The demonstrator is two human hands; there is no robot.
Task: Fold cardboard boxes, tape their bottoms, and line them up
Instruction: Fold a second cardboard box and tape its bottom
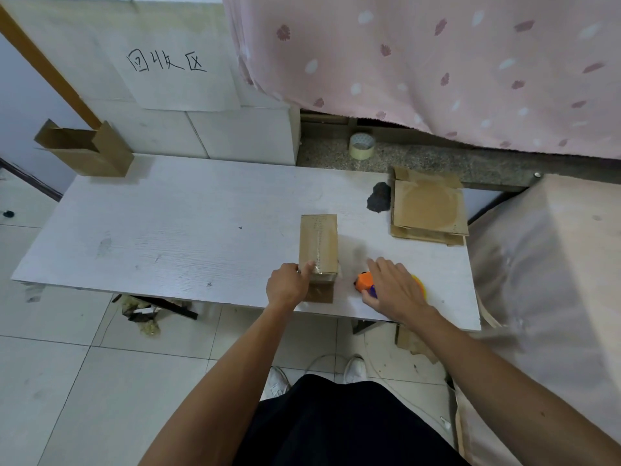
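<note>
Mostly hidden under the right hand point(396, 290), a tape dispenser point(365, 280) shows only an orange head, a purple bit beside the thumb and a yellow rim past the knuckles. The fingers reach forward nearly straight across its top; whether the thumb clasps it cannot be told.

The left hand point(287, 285) covers the near left corner of the cardboard box point(319, 240). It grips there, one digit laid over the top on the glossy tape strip and the rest curled against the side. That box lies folded on the white table point(168, 230), close to the front edge, long side running away from the person. It sits between the two hands, touching the left one and just apart from the right.

A stack of flat cardboard blanks point(428, 206) rests at the far right of the table, its lower sheets covered by the top one. A dark lump point(379, 197) just beside the stack is too blurred to name. At the far left corner stands an open-topped box point(87, 149), part of it crossed by a slanting wooden strip.

A roll of tape point(362, 146) stands on the stone ledge behind, below a pink curtain point(437, 62). Litter point(148, 314) on the floor is cut off by the table's front edge.
</note>
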